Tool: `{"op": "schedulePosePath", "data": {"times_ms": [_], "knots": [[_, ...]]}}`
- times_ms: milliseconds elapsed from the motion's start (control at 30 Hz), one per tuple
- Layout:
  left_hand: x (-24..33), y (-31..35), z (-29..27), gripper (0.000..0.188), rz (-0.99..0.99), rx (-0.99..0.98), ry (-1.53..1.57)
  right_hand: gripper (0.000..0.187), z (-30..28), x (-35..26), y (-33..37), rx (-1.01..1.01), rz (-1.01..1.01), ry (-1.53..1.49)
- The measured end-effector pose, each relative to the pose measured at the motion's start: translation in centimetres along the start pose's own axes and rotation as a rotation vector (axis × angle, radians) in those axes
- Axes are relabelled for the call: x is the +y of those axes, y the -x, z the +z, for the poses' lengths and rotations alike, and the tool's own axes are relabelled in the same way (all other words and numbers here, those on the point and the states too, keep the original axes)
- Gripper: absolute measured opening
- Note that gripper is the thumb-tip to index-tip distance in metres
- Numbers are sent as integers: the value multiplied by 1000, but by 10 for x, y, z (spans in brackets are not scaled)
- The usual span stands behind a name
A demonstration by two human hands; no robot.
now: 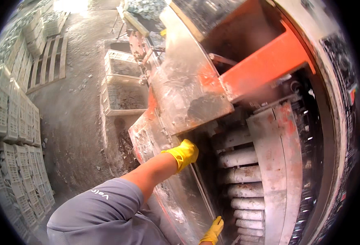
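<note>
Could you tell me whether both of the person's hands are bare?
No, the left hand and the right hand both wear yellow gloves as they rest against the dusty machine.

Industrial workshop. A dusty orange machine (265, 65) with rollers (239, 175) stands on a concrete floor (74, 118). Stacked plastic crates (12, 122) line the wall.

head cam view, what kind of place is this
Probably an industrial workshop: a dust-caked orange machine with a row of rollers, stacked plastic crates along a gritty floor, and gloved hands at the machine.
</note>
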State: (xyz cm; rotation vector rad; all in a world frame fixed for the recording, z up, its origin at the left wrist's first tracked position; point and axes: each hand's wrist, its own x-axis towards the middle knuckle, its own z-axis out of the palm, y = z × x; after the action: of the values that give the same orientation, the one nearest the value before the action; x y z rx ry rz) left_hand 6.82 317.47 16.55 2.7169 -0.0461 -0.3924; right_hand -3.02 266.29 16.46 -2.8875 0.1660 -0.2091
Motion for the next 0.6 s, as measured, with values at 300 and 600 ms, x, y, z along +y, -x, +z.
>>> {"op": "schedulePosePath", "data": {"times_ms": [300, 600], "knots": [[-16, -14, 23, 23, 27, 379, 78, 38, -29, 58, -12, 58, 543, 509], [-4, -63, 21, 58, 17, 177, 92, 43, 8, 142, -27, 244, 679, 406]]}}
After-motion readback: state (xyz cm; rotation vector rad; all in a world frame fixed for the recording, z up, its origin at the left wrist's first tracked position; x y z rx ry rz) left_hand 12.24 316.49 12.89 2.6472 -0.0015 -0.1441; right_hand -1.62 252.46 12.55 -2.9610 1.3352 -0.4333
